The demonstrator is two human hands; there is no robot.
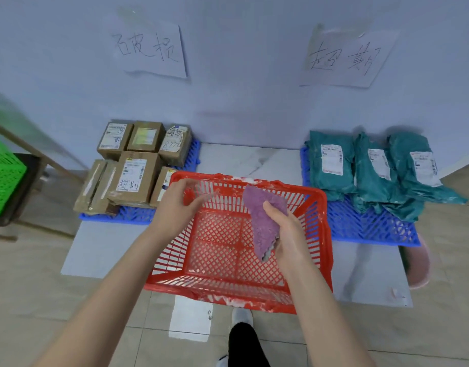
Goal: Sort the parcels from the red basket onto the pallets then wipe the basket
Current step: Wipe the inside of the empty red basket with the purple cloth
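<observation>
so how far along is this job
Done: the red basket holds no parcels; cardboard boxes lie on the left pallet, teal bags on the right pallet. In hand: the right hand grips a purple cloth over the basket, the left hand by its far corner. Left: wiping; white smears show on the rim.

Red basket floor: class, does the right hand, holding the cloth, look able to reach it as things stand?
Probably yes. The right hand holds the purple cloth just above the open red basket; nothing shows lying inside, and the left hand is at the far-left corner, clear of the path.
</observation>
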